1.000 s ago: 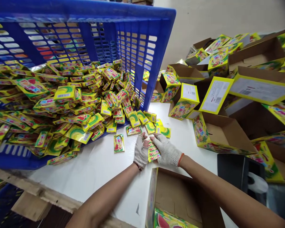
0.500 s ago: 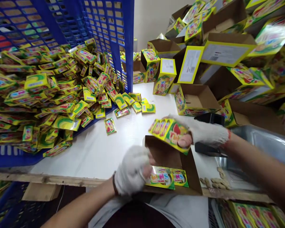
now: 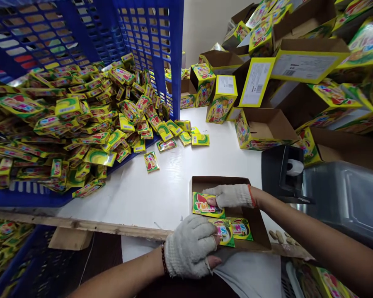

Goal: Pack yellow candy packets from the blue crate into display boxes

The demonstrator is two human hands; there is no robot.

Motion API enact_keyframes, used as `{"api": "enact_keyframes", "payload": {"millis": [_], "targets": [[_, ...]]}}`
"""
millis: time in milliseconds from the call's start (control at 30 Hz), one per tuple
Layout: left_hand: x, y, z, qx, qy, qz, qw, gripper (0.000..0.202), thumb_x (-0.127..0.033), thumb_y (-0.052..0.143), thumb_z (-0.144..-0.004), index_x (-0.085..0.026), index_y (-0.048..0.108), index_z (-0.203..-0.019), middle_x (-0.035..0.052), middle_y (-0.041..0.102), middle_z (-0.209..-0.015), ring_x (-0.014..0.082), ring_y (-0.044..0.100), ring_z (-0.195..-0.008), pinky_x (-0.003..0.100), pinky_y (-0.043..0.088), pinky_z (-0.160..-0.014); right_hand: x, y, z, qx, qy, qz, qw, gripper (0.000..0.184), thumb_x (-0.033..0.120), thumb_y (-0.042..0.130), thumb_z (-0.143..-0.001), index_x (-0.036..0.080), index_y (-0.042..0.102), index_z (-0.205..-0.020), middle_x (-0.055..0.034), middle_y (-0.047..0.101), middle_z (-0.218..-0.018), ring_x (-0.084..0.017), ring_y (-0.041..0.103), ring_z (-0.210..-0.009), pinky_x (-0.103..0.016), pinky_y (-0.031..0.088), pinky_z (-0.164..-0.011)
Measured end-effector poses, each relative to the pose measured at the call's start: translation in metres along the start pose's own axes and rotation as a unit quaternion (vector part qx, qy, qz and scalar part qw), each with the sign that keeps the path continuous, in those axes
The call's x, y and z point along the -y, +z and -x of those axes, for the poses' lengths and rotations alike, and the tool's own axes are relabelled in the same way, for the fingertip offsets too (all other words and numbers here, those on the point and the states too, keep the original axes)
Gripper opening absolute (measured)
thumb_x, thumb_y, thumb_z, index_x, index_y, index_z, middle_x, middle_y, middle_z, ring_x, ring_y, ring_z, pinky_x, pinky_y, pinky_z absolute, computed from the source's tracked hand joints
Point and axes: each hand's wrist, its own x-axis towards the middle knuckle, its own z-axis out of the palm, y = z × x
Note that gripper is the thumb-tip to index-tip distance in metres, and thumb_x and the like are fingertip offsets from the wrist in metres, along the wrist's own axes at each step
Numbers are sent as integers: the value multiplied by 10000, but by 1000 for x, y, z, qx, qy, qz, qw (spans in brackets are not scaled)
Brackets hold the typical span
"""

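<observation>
A brown-lined cardboard box (image 3: pixel 220 180) lies open in front of me, its printed side hidden. My right hand (image 3: pixel 228 196), in a white fingerless glove, reaches inside with its thumb on a row of small packs (image 3: pixel 203 205) with a watermelon picture. They sit at the box's left side; the fingers behind them are partly hidden. My left hand (image 3: pixel 194 246), gloved the same way, wraps over the near left corner of the box, fingertips inside and thumb outside. Beside those fingertips, more small packs (image 3: pixel 242 229) lie along the near wall.
A blue plastic basket (image 3: pixel 175 62) heaped with packs stands at the left. Several loose packs (image 3: pixel 151 162) lie on the white table (image 3: pixel 136 190). Open cardboard boxes (image 3: pixel 269 124) are piled at the back right. A black tape dispenser (image 3: pixel 275 174) and a clear plastic tub (image 3: pixel 345 198) stand right.
My right hand has lowered the row of packs from above the box into its left side. My left hand has shifted right and nearer to me, onto the box's near corner.
</observation>
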Motion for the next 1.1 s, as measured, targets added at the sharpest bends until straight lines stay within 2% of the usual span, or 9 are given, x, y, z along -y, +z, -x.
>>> {"api": "enact_keyframes", "payload": {"millis": [167, 300, 433, 533, 733, 867, 967, 1033, 1100], "targets": [[3, -12, -4, 31, -42, -9, 999, 439, -505, 382, -985, -161, 643, -1064, 138, 688, -1023, 245, 648, -918, 408, 559, -818, -4, 1, -7, -18, 19, 73, 997, 277, 359, 704, -699, 209, 736, -930, -27, 719, -879, -215, 633, -821, -332, 527, -749], [57, -41, -17, -45, -150, -67, 985, 314, -363, 429, -979, -215, 658, -1135, 121, 678, -1142, 241, 636, -1097, 402, 526, -968, 4, 2, -20, 36, 83, 75, 993, 328, 232, 626, -668, 207, 704, -985, -23, 705, -838, -192, 633, -732, -331, 527, -705], [140, -71, -31, -86, -492, -208, 841, 683, -422, 735, -765, -123, 548, -1350, 200, 470, -1461, 397, 401, -1402, 519, 362, -1160, 26, -2, -26, 85, 123, 185, 971, 440, 236, 652, -661, 159, 673, -1093, -55, 708, -954, -224, 657, -848, -339, 524, -757], [179, -77, -28, -95, -557, -206, 799, 773, -318, 776, -708, -113, 506, -1402, 212, 451, -1482, 420, 411, -1396, 508, 365, -1160, 36, -10, -20, 75, 103, 241, 962, 521, 343, 703, -703, 144, 656, -1182, -103, 699, -1129, -277, 646, -1027, -354, 514, -861], [159, -74, -25, -192, -504, -160, 827, 742, -153, 580, -814, -174, 347, -1519, 130, 600, -1348, 265, 597, -1236, 381, 477, -1083, 42, -15, 11, -103, 69, 171, 977, 530, 431, 686, -785, 132, 643, -1220, -138, 703, -1136, -289, 658, -1057, -359, 531, -883], [101, -64, -66, -167, -199, -177, 949, 931, -116, 579, -804, -221, 100, -1595, 136, 524, -1441, 254, 534, -1315, 413, 426, -1131, 67, -6, 24, -238, 11, -19, 971, 577, 471, 513, -922, 149, 474, -1398, -107, 703, -967, -199, 685, -738, -287, 536, -595], [61, -52, -99, -103, -14, -167, 981, 1093, -142, 633, -816, -288, -135, -1579, 178, 242, -1628, 331, 366, -1455, 525, 396, -1136, 81, -3, 34, -312, -77, -4, 947, 516, 418, 528, -916, 155, 522, -1359, -87, 700, -1007, -163, 659, -740, -254, 514, -610], [44, -47, -109, -98, 0, -131, 987, 1129, -298, 698, -840, -307, -165, -1567, 186, 78, -1669, 362, 283, -1494, 545, 399, -1129, 81, -5, 48, -330, -81, 76, 938, 366, 311, 576, -865, 135, 656, -1176, -67, 713, -977, -165, 648, -806, -243, 503, -678], [35, -44, -108, -100, -42, -96, 989, 1039, -455, 681, -862, -278, -44, -1585, 194, 124, -1661, 362, 283, -1494, 538, 401, -1132, 74, -9, 68, -331, -17, 140, 933, 262, 224, 575, -828, 134, 715, -1030, -47, 725, -900, -167, 644, -808, -230, 482, -679]]}}
